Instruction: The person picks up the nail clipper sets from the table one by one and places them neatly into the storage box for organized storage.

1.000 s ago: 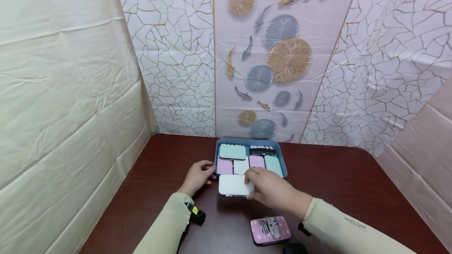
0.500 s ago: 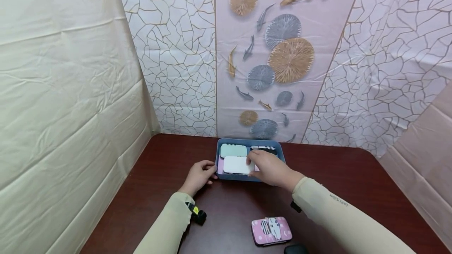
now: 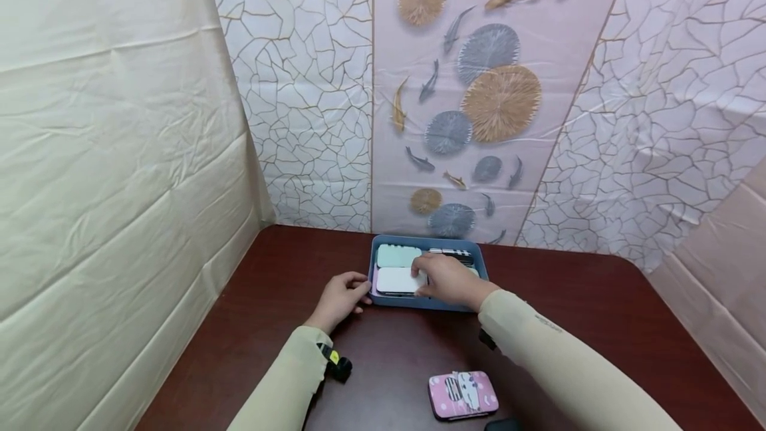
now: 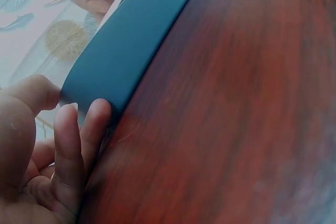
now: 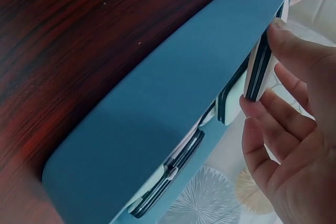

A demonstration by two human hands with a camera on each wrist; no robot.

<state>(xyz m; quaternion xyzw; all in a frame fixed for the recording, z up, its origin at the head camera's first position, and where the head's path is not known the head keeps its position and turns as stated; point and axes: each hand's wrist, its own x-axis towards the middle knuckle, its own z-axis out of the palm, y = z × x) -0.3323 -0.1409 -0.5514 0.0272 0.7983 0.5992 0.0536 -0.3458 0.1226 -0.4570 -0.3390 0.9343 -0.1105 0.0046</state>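
Note:
My right hand pinches a flat white case by its right end, inside the blue tray. In the right wrist view, the thumb and fingertips hold the white case by its dark-edged sides, at the tray's rim. A mint-green case lies behind it. A black-and-white case sits in the back right corner, partly hidden by the hand. At the tray's front left corner, my left hand touches the wall; in the left wrist view, its fingers lie extended against the corner.
A pink case with a cartoon animal lies on the dark red table near the front. Beside it, a black object is cut off by the bottom edge. A patterned curtain hangs behind the table.
The right hand has carried the white case from in front of the tray forward into it, then slightly left and lower beside the mint-green case. The left hand has stayed at the corner.

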